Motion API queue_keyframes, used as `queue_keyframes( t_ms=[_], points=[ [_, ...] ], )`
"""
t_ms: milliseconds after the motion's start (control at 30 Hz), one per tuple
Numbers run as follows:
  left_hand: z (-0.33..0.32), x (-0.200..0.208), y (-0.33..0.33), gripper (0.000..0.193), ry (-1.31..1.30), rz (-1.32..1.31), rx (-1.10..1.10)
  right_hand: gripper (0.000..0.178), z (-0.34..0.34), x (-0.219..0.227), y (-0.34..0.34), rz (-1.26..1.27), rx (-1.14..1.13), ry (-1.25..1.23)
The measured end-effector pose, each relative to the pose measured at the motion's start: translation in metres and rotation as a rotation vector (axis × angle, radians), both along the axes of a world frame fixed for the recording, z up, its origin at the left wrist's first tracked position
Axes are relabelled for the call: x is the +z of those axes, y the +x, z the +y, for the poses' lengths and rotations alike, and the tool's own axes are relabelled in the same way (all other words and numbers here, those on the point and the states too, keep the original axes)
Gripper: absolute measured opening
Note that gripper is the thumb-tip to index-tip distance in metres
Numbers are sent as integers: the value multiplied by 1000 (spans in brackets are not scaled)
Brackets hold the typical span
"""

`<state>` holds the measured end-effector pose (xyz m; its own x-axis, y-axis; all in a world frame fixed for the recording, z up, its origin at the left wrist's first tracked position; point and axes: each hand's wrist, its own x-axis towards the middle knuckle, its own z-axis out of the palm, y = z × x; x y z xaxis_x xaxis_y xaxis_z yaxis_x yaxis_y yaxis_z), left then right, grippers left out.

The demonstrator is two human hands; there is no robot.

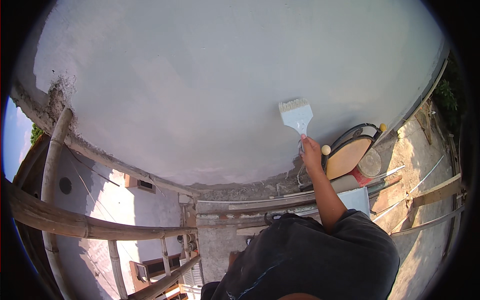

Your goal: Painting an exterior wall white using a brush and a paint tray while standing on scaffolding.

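I see the right hand (pixel 311 151) hiding the lower part of the brush (pixel 297 116); the dark shirt (pixel 320 255), cut by the lower edge, partly covers a pale blue panel (pixel 358 200).

Gripping wide pale-blue brush (pixel 298 118) by the handle with right hand (pixel 311 153), bristles up, over painted wall (pixel 165 100); can't confirm contact. Right of hand: see tan black-framed panel (pixel 348 157), red container (pixel 360 177). Lower left: see bamboo railing (pixel 95 229).

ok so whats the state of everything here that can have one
Brush: bristles up, slightly tilted
Right hand: closed around the brush's handle
Wall: patchy, crumbled at its left edge
Red bucket: greyish round top; lidded or full, unclear
Dark shirt: pale streak across it
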<state>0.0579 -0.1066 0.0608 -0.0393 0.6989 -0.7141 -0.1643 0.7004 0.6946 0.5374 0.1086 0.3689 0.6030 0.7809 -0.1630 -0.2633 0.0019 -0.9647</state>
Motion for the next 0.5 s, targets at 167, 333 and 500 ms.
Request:
queue_keyframes(
  t_ms=[167, 333, 500],
  points=[
    [5, -25, -22, 33, 15, 717, -566, 36, 33, 23, 1, 54, 92, 301],
    [13, -30, -20, 27, 334, 749, -750, 36, 39, -114, 10, 25, 16, 142],
    [-1, -34, -25, 30, 94, 574, -546, 38, 4, -188, -1, -17, -54, -295]
  ],
)
